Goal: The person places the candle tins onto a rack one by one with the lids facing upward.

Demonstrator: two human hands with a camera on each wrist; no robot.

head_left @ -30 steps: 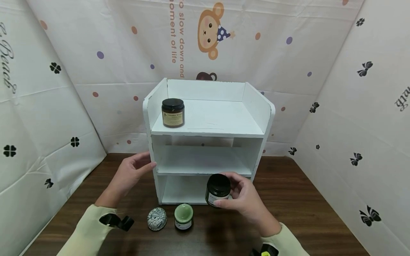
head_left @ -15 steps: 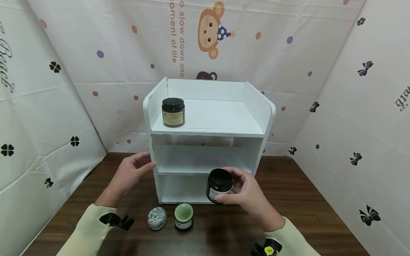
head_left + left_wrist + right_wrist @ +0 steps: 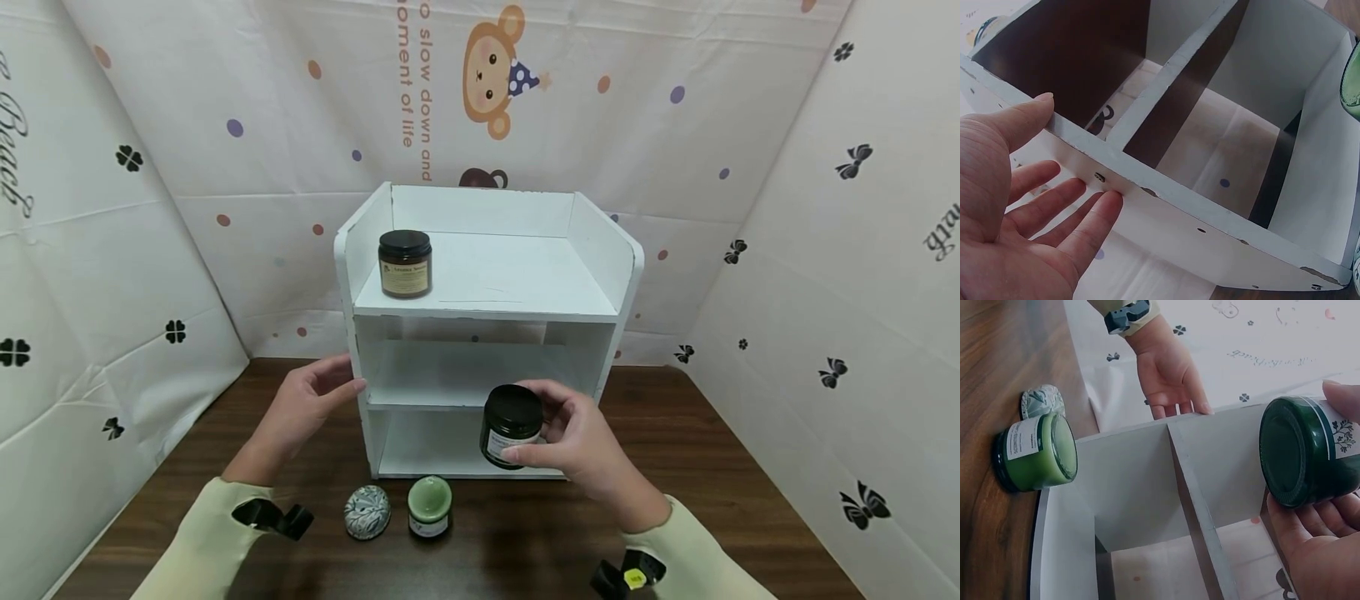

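My right hand (image 3: 581, 433) grips a dark green glass jar (image 3: 504, 454) with a black top and a white label, thumb on one side and fingers on the other. The jar is in the air before the lower part of a white shelf unit (image 3: 487, 315). In the right wrist view the jar (image 3: 1294, 453) shows its round base. My left hand (image 3: 303, 408) touches the unit's left side. In the left wrist view its thumb (image 3: 1029, 119) lies at the front edge, and the loosely extended fingers (image 3: 1100, 215) are against the outer side panel.
A brown jar (image 3: 406, 265) with a black lid stands at the left of the top shelf. On the wooden table (image 3: 720, 500), in front of the unit, are a small green candle jar (image 3: 430, 507) and a patterned round lid (image 3: 367, 512). Printed cloth (image 3: 300, 167) hangs behind.
My right hand has lifted the dark green jar a little, from near the bottom shelf's front edge toward the middle shelf's level. The left hand stays in place.
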